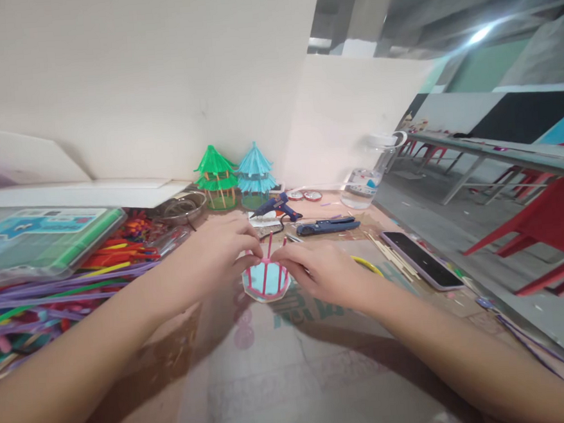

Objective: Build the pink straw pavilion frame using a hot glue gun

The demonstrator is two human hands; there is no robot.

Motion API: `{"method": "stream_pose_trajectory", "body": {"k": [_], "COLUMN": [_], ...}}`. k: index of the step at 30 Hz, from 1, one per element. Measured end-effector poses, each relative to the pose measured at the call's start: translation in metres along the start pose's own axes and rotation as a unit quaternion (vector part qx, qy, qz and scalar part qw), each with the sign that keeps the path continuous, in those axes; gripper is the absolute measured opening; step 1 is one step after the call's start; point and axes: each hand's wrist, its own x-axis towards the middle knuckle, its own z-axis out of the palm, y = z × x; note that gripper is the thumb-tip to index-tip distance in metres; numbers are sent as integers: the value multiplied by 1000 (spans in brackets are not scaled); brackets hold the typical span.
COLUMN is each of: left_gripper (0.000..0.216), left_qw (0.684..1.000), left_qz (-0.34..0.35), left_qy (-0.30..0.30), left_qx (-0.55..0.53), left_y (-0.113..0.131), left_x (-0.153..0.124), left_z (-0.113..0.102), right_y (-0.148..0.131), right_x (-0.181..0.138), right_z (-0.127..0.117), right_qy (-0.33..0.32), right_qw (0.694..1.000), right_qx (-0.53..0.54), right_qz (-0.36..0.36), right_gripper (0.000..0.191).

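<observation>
While pinched, blue disc (267, 294), pink sticks (266, 278) upright

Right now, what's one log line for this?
left hand: pinches pink frame | right hand: pinches pink frame | behind: glue gun

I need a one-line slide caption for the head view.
Left hand and right hand pinch the top of a small pink craft frame; a glue gun lies behind it.
</observation>
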Motion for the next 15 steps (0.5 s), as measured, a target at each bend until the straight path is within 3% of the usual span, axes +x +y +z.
{"method": "stream_pose_trajectory", "body": {"k": [15], "left_gripper": [22], "left_qw": [999], "left_qz": [-31], "left_qy": [10], "left_qx": [-3], "left_y": [10], "left_x": [4], "left_z": [6], "right_y": [-2], "right_x": [1], "right_z": [-8], "right_qy": [-11], "right_qw": [1000], "right_qx": [16], "right_qz": [5], "right_gripper": [17]}}
